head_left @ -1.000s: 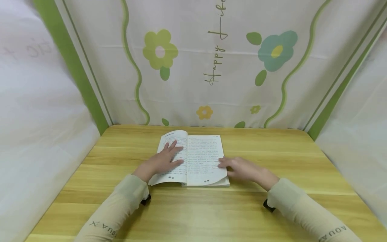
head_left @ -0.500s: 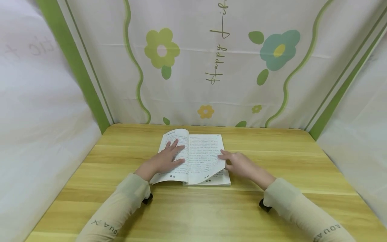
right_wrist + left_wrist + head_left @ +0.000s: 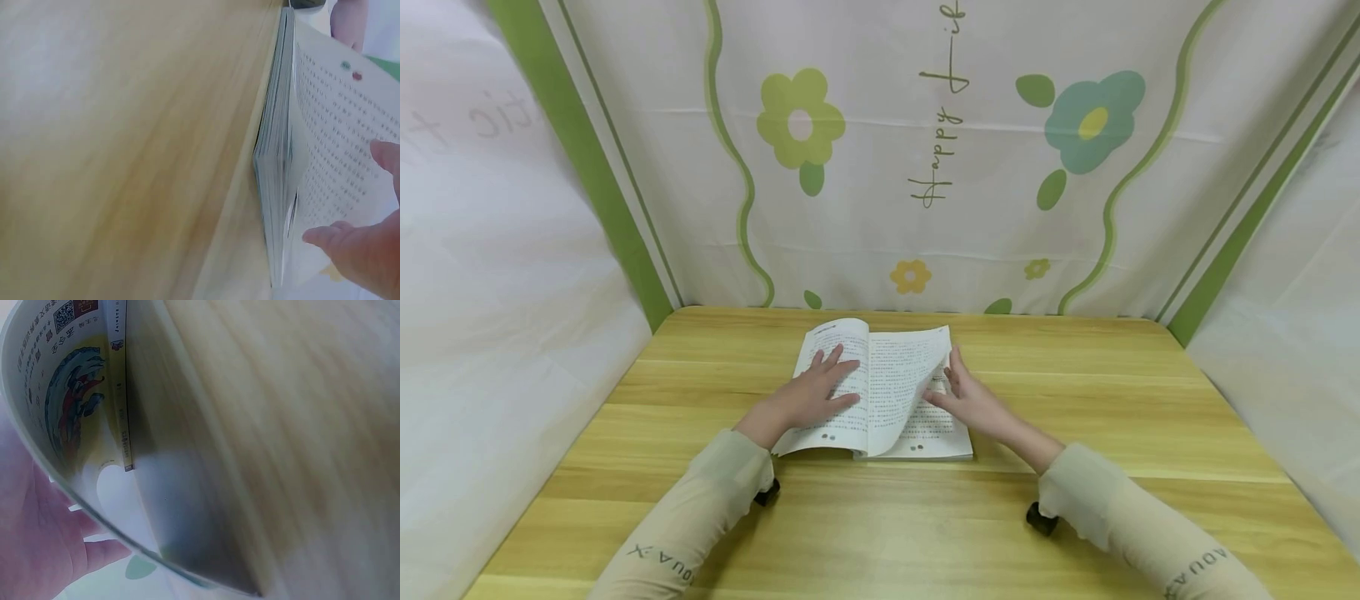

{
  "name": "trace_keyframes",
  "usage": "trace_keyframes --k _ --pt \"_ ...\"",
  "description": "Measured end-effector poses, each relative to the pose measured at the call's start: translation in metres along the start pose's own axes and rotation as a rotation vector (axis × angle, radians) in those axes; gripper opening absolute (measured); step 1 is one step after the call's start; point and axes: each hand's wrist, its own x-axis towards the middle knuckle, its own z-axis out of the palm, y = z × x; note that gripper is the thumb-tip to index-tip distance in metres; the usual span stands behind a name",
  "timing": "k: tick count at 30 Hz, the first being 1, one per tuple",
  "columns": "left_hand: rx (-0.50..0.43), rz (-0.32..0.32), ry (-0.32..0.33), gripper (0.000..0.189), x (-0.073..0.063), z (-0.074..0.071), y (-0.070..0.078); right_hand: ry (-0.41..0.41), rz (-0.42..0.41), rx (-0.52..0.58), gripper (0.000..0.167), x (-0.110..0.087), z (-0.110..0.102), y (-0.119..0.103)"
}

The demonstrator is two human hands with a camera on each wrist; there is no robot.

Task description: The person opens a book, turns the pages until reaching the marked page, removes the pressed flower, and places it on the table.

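Note:
An open paperback book (image 3: 898, 396) with printed pages lies on the wooden table. My left hand (image 3: 808, 396) rests with spread fingers on its left page. In the left wrist view, that side bows up from the table, showing a cover (image 3: 81, 394) with a coloured picture and a square code; part of the left hand (image 3: 44, 531) shows past its edge. My right hand (image 3: 977, 404) is at the right half, thumb and fingers apart, touching a raised leaf (image 3: 902, 375) that curls leftward over the page beneath. In the right wrist view, the right hand (image 3: 365, 244) is partly cut off.
The wooden table (image 3: 880, 533) extends around the book. Behind it hangs a white curtain (image 3: 865, 217) with printed flowers, and white fabric sides stand left and right. A black wrist strap piece (image 3: 1042, 518) sits under the right cuff.
The right-hand leaf has risen from its outer edge and curled left, uncovering more of the page below. My right hand has moved slightly left and its fingers have spread. The left hand stays put.

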Motion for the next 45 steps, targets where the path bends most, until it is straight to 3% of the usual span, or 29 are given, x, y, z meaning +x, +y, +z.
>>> trace_keyframes --k 3,7,15,28,32,37,41,45 --pt "0.001 0.001 0.001 0.068 0.000 0.000 0.001 -0.040 -0.046 0.025 0.103 0.001 0.005 -0.002" --pt "0.000 0.001 0.000 0.068 0.001 0.000 0.000 -0.095 -0.111 -0.025 0.095 0.001 0.011 -0.006" --pt "-0.005 -0.002 0.004 0.068 0.003 0.000 0.000 -0.215 -0.161 -0.120 0.083 -0.001 0.019 -0.010" --pt "-0.022 0.002 -0.006 0.058 0.004 -0.004 -0.003 -0.257 -0.270 -0.065 0.069 0.003 0.031 -0.013" --pt "-0.141 0.004 0.024 0.055 0.003 -0.006 -0.004 -0.271 -0.275 -0.085 0.066 0.003 0.033 -0.014" --pt "-0.272 -0.043 0.100 0.061 0.004 -0.009 -0.004 -0.289 -0.271 -0.107 0.063 0.003 0.035 -0.017" --pt "-0.304 -0.040 0.159 0.066 0.006 -0.009 -0.006 -0.303 -0.265 -0.130 0.060 0.002 0.037 -0.019" --pt "-0.258 -0.019 0.185 0.071 0.006 -0.008 -0.005 -0.305 -0.252 -0.165 0.060 0.002 0.041 -0.022"
